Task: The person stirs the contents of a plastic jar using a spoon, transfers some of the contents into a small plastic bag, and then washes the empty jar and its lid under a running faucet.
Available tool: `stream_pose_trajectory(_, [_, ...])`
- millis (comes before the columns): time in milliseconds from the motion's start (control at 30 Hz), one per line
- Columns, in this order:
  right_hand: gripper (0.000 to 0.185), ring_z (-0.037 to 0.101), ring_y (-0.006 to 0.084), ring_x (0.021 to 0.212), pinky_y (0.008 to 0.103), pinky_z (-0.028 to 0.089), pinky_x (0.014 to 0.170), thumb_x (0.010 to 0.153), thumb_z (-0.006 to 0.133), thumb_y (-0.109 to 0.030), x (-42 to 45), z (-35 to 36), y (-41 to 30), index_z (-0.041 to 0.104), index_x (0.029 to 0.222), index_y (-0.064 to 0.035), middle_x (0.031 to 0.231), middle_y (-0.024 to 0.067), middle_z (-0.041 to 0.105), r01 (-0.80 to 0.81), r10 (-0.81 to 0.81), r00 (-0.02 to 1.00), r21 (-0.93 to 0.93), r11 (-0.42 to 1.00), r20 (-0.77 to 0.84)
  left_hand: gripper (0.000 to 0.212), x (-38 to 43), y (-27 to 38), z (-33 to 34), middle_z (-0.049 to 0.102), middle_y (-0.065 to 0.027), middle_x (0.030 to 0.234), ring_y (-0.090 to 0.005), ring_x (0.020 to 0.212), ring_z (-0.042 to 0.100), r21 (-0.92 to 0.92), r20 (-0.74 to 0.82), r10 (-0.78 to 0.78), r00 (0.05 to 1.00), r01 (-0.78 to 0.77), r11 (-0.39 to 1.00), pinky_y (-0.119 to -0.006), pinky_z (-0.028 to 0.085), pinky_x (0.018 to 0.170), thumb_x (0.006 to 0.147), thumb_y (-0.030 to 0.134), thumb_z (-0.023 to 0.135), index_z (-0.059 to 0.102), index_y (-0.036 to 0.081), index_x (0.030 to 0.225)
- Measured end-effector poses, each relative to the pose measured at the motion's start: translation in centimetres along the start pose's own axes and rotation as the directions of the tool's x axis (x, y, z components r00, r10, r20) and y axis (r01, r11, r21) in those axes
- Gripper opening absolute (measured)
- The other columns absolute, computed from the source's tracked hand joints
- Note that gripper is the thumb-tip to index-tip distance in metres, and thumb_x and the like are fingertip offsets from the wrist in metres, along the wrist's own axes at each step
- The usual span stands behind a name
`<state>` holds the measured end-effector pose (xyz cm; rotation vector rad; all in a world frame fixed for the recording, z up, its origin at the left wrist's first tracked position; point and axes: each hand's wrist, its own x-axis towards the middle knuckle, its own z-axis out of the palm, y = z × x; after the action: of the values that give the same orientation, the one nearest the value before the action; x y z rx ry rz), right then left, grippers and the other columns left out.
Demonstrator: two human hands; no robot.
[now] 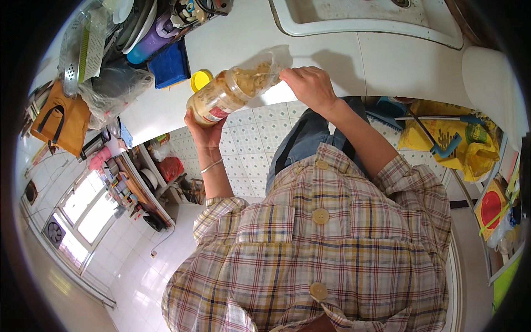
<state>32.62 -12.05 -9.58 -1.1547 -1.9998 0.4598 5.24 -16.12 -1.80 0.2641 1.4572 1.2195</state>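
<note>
My left hand [206, 132] grips the lower end of a clear plastic jar [207, 102] with a red-and-white label. The jar is tilted, its mouth up and to the right, and light brown, lumpy contents lie inside. A clear plastic bag [271, 62] is at the jar's mouth, with more of the brown lumps in it. The bag's edge is pinched in the fingers of my right hand [305, 83]. Just beyond the jar, a yellow screw lid [201, 80] rests on the white countertop [332, 43].
A white sink [369, 27] is set into the counter at the top right. Left of the jar stand a folded blue cloth [169, 64], a purple-blue bottle [151, 39], plastic bags and an orange bag [62, 118]. Yellow sacks [431, 137] and a blue-handled tool are below the counter's right side.
</note>
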Motion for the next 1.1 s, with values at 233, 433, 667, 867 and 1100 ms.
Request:
stream_pose_trajectory(233, [0.007, 0.059, 0.0199, 0.055, 0.0309, 0.045, 0.049, 0.074, 0.057, -0.006, 0.2, 0.3, -2.5, 0.052, 0.078, -0.0082, 0.060, 0.0024, 0.057, 0.076, -0.063, 0.995, 0.173, 0.982, -0.075, 0.070, -0.3, 0.1, 0.0, 0.041, -0.0139, 0.134, -0.0346, 0.123, 0.042, 0.000, -0.011, 0.011, 1.000, -0.011, 1.000, -0.056, 0.039, 0.097, 0.081, 0.057, 0.045, 0.038, 0.013, 0.134])
stream_pose_trajectory(433, [0.008, 0.058, 0.0212, 0.050, 0.0330, 0.044, 0.045, 0.077, 0.059, -0.010, -1.1, 1.6, -1.2, 0.052, 0.078, -0.0085, 0.055, 0.0041, 0.057, -0.040, 0.044, 0.998, 0.094, 0.995, -0.033, 0.069, -0.7, 0.2, 0.1, 0.042, -0.0143, 0.133, -0.0352, 0.123, 0.042, 0.037, -0.015, 0.016, 1.000, -0.015, 0.999, -0.056, 0.039, 0.097, 0.083, 0.058, 0.042, 0.037, 0.012, 0.134])
stream_pose_trajectory(667, [0.010, 0.059, 0.0216, 0.051, 0.0329, 0.044, 0.044, 0.081, 0.061, -0.014, -1.3, 0.9, -0.7, 0.053, 0.079, -0.0086, 0.055, 0.0048, 0.058, -0.145, 0.159, 0.980, 0.125, 0.982, -0.118, 0.069, -0.5, -0.4, -1.8, 0.044, -0.0140, 0.132, -0.0346, 0.120, 0.045, 0.014, -0.020, 0.010, 1.000, -0.010, 1.000, -0.056, 0.042, 0.093, 0.083, 0.058, 0.042, 0.036, 0.012, 0.134])
stream_pose_trajectory(867, [0.007, 0.061, 0.0228, 0.055, 0.0341, 0.046, 0.047, 0.083, 0.060, -0.012, -1.5, 1.2, -0.4, 0.055, 0.081, -0.0083, 0.061, 0.0060, 0.061, -0.171, 0.168, 0.984, 0.046, 0.984, 0.067, 0.075, -1.6, -0.4, -2.3, 0.039, -0.0152, 0.136, -0.0380, 0.124, 0.040, -0.087, 0.046, 0.004, 0.999, -0.001, 0.996, -0.060, 0.039, 0.095, 0.079, 0.060, 0.045, 0.033, 0.013, 0.137])
stream_pose_trajectory(1100, [0.005, 0.060, 0.0234, 0.052, 0.0348, 0.045, 0.044, 0.079, 0.056, -0.008, -1.3, 1.9, -0.5, 0.052, 0.081, -0.0059, 0.056, 0.0069, 0.058, -0.065, 0.069, 0.992, -0.042, 0.997, 0.107, 0.086, -2.2, -1.1, -5.1, 0.033, -0.0147, 0.140, -0.0383, 0.127, 0.036, -0.321, 0.130, 0.075, 0.989, -0.030, 0.947, -0.061, 0.037, 0.097, 0.070, 0.061, 0.058, 0.031, 0.015, 0.138])
